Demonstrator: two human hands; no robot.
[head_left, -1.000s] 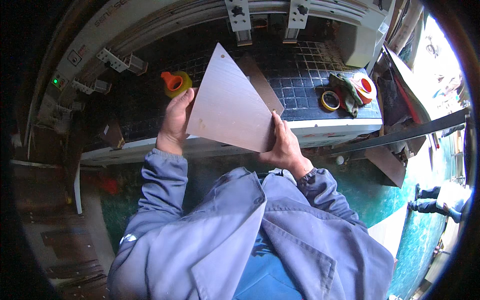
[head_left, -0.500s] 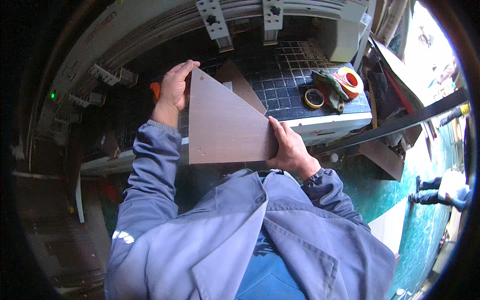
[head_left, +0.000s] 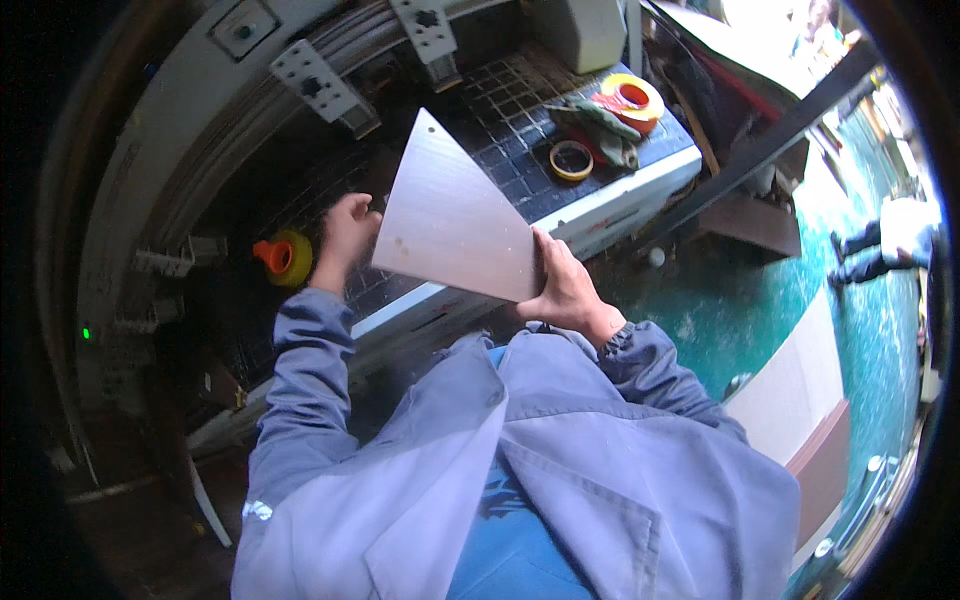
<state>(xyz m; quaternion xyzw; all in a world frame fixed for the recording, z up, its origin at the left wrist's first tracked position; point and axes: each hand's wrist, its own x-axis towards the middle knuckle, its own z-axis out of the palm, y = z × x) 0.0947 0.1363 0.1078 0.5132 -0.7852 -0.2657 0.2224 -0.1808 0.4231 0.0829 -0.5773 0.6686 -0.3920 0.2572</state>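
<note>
A flat, light brown board (head_left: 455,215) with slanted sides and a small hole near its pointed top is held up before me. My right hand (head_left: 570,285) grips its lower right corner, thumb at the lower edge and fingers at the right side. Just off the board's left edge is my left hand (head_left: 347,238), slightly blurred, its fingers loosely bent and apart with nothing seen in them. Beside that hand, on the dark gridded machine bed (head_left: 505,150), sits a yellow tape roll (head_left: 296,258) with an orange core.
Farther right on the bed are a grey-green glove (head_left: 600,130), a large yellow-and-red tape roll (head_left: 645,105) and a thin yellow tape ring (head_left: 571,160). Metal clamps (head_left: 318,85) hang from the machine's beam. Large panels (head_left: 795,365) stand at the right; a person (head_left: 890,240) is beyond.
My left hand has let go of the board's upper corner and moved down beside its left edge. The board has turned in my right hand. The whole view has also rotated.
</note>
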